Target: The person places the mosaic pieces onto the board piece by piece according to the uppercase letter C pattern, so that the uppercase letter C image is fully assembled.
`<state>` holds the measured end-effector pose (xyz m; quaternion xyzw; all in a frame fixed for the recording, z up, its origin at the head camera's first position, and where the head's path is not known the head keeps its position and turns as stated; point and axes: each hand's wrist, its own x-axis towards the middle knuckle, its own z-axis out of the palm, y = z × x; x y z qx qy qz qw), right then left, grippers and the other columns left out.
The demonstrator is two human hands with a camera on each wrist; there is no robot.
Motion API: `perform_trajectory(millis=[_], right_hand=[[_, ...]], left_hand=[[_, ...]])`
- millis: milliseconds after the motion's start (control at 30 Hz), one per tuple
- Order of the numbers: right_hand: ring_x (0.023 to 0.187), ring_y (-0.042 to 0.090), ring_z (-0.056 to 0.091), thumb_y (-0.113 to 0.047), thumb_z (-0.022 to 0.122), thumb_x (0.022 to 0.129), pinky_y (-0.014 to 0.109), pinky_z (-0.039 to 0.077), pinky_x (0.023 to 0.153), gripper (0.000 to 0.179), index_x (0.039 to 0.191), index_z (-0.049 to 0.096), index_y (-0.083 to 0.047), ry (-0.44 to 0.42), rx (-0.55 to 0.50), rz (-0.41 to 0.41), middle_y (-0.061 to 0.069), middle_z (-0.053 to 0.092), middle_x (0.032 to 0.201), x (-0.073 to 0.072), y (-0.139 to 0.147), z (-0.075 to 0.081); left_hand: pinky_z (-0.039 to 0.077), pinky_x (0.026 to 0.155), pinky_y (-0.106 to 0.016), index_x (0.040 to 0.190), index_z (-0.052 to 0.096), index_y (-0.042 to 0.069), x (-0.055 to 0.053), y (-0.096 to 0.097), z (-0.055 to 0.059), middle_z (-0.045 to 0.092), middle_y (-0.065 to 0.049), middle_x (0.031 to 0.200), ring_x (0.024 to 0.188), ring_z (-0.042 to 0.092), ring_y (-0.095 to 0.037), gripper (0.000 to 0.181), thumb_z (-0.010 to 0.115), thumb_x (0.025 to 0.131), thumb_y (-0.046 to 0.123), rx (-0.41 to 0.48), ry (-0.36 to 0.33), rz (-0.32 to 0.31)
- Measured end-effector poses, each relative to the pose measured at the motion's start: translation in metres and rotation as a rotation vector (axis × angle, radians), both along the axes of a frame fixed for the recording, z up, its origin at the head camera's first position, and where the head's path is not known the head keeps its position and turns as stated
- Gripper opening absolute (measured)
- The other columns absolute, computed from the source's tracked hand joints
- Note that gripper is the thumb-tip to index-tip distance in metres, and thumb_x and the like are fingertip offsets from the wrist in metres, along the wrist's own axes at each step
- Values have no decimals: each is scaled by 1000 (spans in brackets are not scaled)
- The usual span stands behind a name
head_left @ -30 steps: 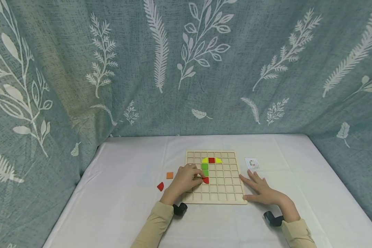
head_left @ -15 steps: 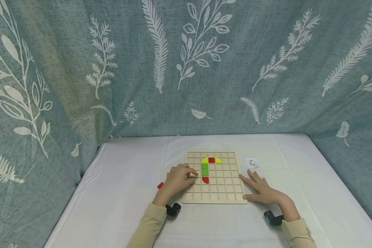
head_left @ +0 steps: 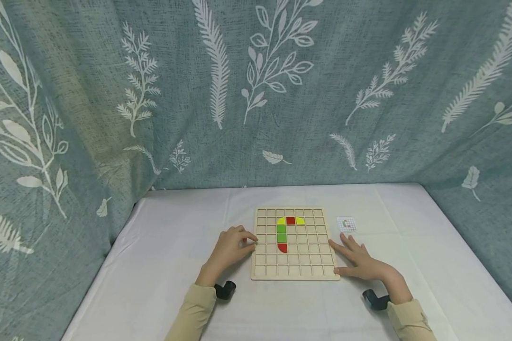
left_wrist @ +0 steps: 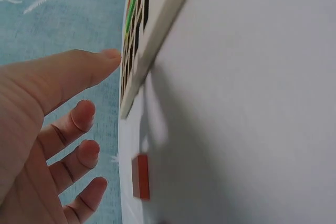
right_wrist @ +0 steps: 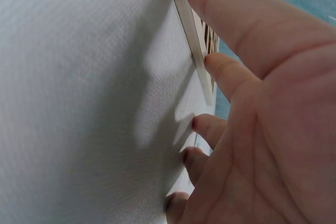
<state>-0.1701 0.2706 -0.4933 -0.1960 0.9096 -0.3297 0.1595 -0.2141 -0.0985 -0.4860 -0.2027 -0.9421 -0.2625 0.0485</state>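
My left hand hovers at the left edge of the wooden grid board, thumb and index finger apart with nothing between them. In the left wrist view, an orange-red block lies on the table below its fingers; the head view hides it behind the hand. On the board sit two green squares, a red square, yellow quarter-rounds and a red quarter-round. My right hand is spread, its thumb and index fingertip touching the board's right edge.
A small printed pattern card lies right of the board, beyond the right hand. The white cloth-covered table extends around the board to the patterned curtain at the back. Each wrist wears a black camera.
My left hand has let go of the red quarter-round, leaving it in the grid, and moved left to the board's edge, covering the loose pieces there. My right hand has stayed in place.
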Motion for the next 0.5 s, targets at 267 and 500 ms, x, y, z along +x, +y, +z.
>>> perform_trajectory(millis=[267,500], right_hand=[[134,53,-8,-37,63,85,69,-9,99,75,145,29,-6,-5,11,-5,31,2,149,-1,0,-1],[133,55,-8,-36,63,85,70,-9,98,75,144,29,-5,-5,-1,1,33,2,149,0,0,-1]], left_hand=[[33,68,-34,91,73,21,1,-19,-2,48,9,70,69,41,-10,15,76,76,22,-27,8,50],[36,71,-38,91,73,21,0,-31,0,55,6,76,72,46,-13,16,75,76,21,-41,20,76]])
